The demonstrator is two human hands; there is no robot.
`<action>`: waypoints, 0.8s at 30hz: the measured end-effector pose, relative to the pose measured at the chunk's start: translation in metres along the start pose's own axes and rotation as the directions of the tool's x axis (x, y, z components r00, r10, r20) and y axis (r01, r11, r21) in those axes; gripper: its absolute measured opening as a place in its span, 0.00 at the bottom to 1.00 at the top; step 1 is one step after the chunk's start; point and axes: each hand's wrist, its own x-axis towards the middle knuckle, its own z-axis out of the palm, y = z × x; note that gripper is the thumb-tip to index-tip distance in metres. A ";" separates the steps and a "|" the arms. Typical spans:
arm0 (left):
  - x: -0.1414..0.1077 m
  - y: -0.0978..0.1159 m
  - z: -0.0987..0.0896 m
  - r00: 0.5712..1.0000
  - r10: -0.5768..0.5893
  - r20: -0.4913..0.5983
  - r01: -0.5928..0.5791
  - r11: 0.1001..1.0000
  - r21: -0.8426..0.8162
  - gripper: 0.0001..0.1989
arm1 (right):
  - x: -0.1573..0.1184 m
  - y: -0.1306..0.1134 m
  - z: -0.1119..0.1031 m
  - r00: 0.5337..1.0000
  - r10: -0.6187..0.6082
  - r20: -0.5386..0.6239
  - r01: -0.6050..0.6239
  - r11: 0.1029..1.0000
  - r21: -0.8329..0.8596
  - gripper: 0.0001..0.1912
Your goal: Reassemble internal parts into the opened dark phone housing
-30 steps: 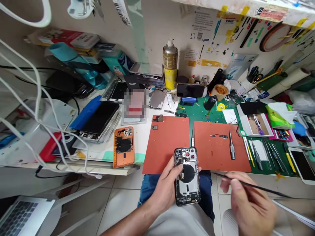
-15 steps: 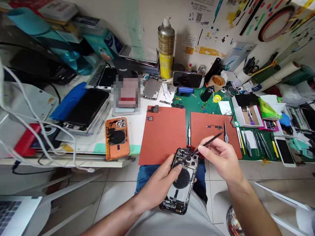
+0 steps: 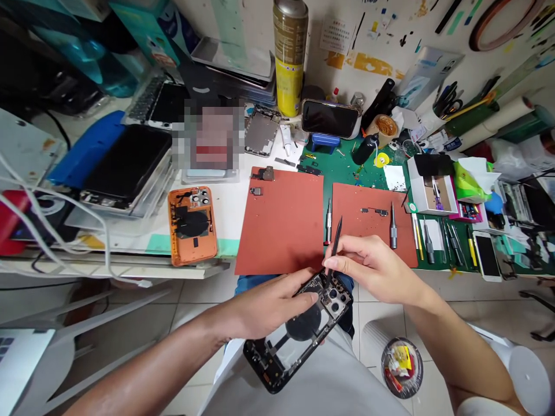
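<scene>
My left hand (image 3: 269, 306) grips an opened smartphone rear housing (image 3: 299, 341), with its fingers across the exposed inner frame. The housing lies tilted over my lap, its camera end toward the upper right and a black round charging coil in the middle. My right hand (image 3: 373, 271) pinches a thin black pick (image 3: 335, 248), whose lower tip reaches into the housing near the camera cutouts. The exact contact point is hidden by my fingers. Two terracotta silicone mats (image 3: 280, 222) lie just beyond the hands, with small phone parts (image 3: 373, 211) on the right one.
Two small screwdrivers (image 3: 328, 222) stand on the mats' edges. An orange phone housing (image 3: 192, 225) lies on the white bench to the left. A green mat (image 3: 342, 159), spray can (image 3: 289, 58) and phone on a blue stand (image 3: 329, 118) sit beyond. White cables trail at left.
My right hand has moved in from the lower right, bringing the pick to the housing. The housing has turned clockwise, its camera end now pointing upper right. The view has tilted downward.
</scene>
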 end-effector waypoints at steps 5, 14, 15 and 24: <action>0.001 0.000 0.000 0.999 0.028 -0.019 -0.028 1.000 0.005 0.19 | 0.001 -0.001 0.002 0.999 -0.043 0.003 0.043 0.997 -0.071 0.17; 0.004 0.008 -0.001 1.000 0.028 0.014 -0.029 0.998 0.059 0.18 | 0.002 -0.002 0.002 0.996 -0.086 0.030 0.090 0.984 -0.153 0.15; 0.005 0.009 -0.001 0.999 0.029 0.028 -0.031 0.997 0.071 0.18 | 0.003 -0.003 0.002 0.995 -0.090 0.038 0.095 0.980 -0.173 0.15; 0.010 0.003 -0.002 0.997 0.062 0.040 -0.065 0.996 0.064 0.15 | 0.009 -0.003 0.002 0.975 -0.156 0.157 0.190 0.954 -0.231 0.20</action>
